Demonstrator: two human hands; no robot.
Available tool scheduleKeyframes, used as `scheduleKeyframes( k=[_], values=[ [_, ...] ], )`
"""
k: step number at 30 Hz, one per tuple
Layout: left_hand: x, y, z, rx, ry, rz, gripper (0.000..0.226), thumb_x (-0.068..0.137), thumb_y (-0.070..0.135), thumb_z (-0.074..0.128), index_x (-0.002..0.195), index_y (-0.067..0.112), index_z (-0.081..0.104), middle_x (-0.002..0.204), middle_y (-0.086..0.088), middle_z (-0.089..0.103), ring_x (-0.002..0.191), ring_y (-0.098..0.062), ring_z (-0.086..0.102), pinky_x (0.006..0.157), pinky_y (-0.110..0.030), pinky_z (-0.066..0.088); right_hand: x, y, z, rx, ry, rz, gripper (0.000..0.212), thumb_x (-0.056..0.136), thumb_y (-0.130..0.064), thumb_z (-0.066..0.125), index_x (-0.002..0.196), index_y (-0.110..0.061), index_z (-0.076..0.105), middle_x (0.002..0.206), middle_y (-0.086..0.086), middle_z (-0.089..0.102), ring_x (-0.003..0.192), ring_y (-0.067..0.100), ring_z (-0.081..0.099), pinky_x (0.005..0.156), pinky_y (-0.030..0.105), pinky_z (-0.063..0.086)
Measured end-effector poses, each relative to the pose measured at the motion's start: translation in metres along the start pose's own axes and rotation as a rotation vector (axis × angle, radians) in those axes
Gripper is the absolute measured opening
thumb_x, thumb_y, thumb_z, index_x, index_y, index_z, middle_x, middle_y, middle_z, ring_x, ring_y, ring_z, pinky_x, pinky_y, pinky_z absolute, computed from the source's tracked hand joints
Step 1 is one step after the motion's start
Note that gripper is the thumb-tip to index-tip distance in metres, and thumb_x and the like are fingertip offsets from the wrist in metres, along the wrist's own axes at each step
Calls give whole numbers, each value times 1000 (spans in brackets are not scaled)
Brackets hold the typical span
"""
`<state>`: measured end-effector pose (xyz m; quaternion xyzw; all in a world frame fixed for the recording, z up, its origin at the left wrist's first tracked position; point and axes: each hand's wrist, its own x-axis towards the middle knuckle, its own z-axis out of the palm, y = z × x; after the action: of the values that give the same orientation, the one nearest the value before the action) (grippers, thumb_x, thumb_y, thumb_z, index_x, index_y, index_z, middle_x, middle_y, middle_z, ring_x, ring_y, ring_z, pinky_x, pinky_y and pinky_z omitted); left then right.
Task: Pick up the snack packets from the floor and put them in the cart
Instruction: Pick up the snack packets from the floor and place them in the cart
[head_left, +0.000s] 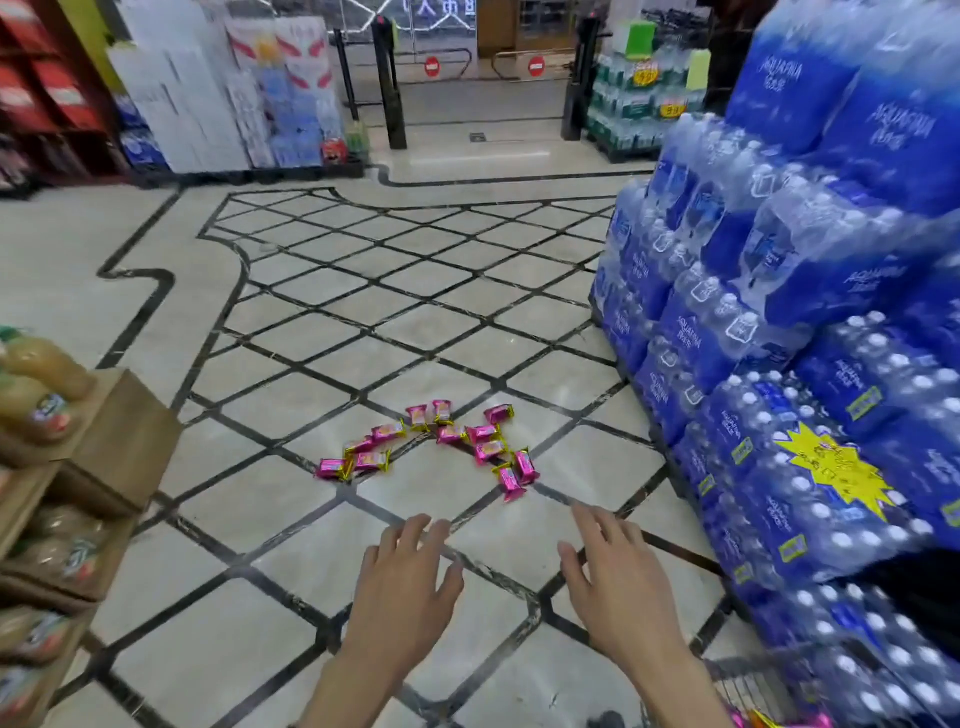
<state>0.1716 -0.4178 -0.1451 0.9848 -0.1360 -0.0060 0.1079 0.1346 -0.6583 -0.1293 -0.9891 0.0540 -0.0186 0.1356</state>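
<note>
Two hands reach forward, the left hand (402, 577) and the right hand (618, 577), both with fingers spread and holding nothing. At 5 o'clock only a corner of one wire cart (753, 686) shows. About twelve pink snack packets (452, 434) lie in one loose cluster on the tiled floor (311, 312) at 12 o'clock, just beyond the fingertips. Stacked blue water packs (810, 291) stand at 3 o'clock.
</note>
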Motion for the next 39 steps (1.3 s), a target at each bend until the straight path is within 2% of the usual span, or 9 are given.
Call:
scheduleKeyframes(
  k=[3, 7, 15, 20, 26, 28, 32, 34, 39],
  values=[
    [34, -19, -2, -3, 26, 33, 35, 84, 41, 66, 115, 25, 64, 115, 2, 66, 96, -27, 64, 69, -39, 55, 28, -10, 9, -1, -4, 30, 46, 97, -44, 46, 136, -20, 51, 129, -4, 59, 109, 27, 55, 80, 40, 54],
    [82, -35, 0, 24, 18, 86, 37, 80, 38, 76, 113, 23, 66, 111, 3, 67, 91, -26, 66, 67, -39, 55, 62, -15, 16, 1, -34, 87, 48, 97, -44, 48, 139, -21, 50, 129, -4, 60, 110, 27, 55, 80, 39, 54],
    [191, -28, 33, -17, -54, 94, 34, 87, 38, 66, 118, 24, 64, 112, 5, 65, 92, -25, 64, 70, -41, 57, 147, 30, 35, -14, -128, 150, 47, 100, -45, 44, 141, -24, 47, 136, -7, 55, 115, 25, 53, 81, 34, 53],
    [272, -10, 61, 7, -100, 58, 37, 87, 41, 56, 120, 24, 62, 112, 5, 65, 93, -25, 64, 70, -42, 55, 235, 73, 62, 6, -201, 97, 49, 99, -45, 45, 143, -23, 46, 137, -5, 56, 116, 26, 55, 82, 35, 53],
    [356, 1, 87, -50, -190, -14, 39, 95, 41, 54, 131, 28, 56, 123, 9, 60, 105, -22, 59, 83, -38, 52, 337, 120, 85, -11, -297, -5, 48, 98, -43, 46, 142, -24, 46, 140, -3, 52, 118, 26, 54, 83, 38, 55],
    [380, -1, 97, -49, -204, -25, 38, 93, 42, 53, 128, 28, 56, 119, 10, 62, 100, -21, 60, 78, -36, 53, 367, 133, 93, -41, -329, -27, 47, 96, -41, 50, 141, -24, 48, 139, -2, 53, 115, 28, 56, 80, 40, 56],
    [426, -11, 123, -40, -243, -54, 37, 88, 40, 59, 122, 27, 56, 110, 10, 63, 92, -22, 61, 70, -35, 54, 420, 154, 112, -41, -348, 3, 43, 86, -34, 66, 127, -22, 59, 122, -1, 63, 99, 29, 63, 64, 41, 58],
    [452, -16, 137, -41, -258, -57, 39, 87, 39, 64, 123, 27, 57, 110, 10, 63, 91, -21, 62, 70, -34, 54, 446, 162, 124, -42, -363, 19, 43, 87, -35, 66, 127, -23, 59, 122, -2, 63, 101, 28, 62, 66, 40, 58],
    [526, -33, 183, -91, -327, -22, 41, 87, 39, 56, 127, 27, 55, 113, 9, 64, 95, -21, 63, 70, -36, 56, 508, 177, 171, -38, -387, 68, 41, 89, -35, 63, 129, -24, 57, 128, -3, 58, 101, 26, 62, 70, 37, 57]
  ],
)
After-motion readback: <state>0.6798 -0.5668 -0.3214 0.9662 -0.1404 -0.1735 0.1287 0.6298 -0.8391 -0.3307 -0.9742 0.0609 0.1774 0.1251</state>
